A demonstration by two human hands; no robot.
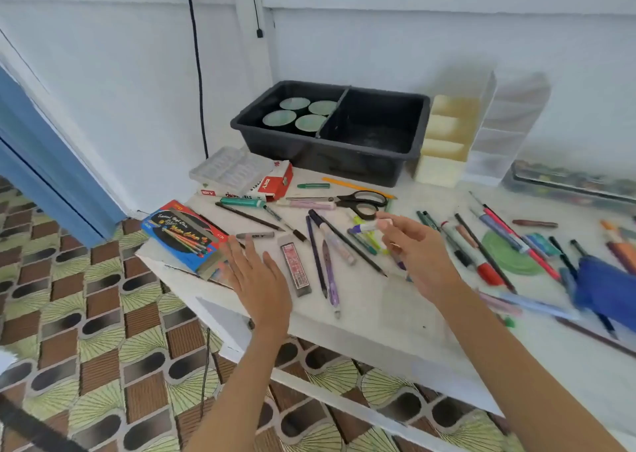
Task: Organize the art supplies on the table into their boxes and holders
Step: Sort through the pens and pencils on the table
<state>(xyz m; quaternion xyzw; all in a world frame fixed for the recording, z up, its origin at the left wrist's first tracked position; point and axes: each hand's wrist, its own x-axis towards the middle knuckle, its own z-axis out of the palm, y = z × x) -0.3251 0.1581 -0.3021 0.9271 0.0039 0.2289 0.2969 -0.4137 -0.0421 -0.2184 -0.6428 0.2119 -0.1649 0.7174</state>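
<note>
Left hand (258, 279), fingers spread flat, beside the blue pencil box (186, 235); right hand (416, 248) pinches a purple-capped marker (370, 226) over the table (378, 321).

Backdrop of wall, door and floor.
A thick black cable (197, 56) hangs down the white painted wall (413, 38) at upper left, a blue door panel (44, 162) fills the left edge, and brown-and-green patterned floor tiles (103, 331) cover the bottom.

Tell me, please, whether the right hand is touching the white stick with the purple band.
Touching: the head view shows the right hand pinching the white stick's end between its fingertips.
</note>
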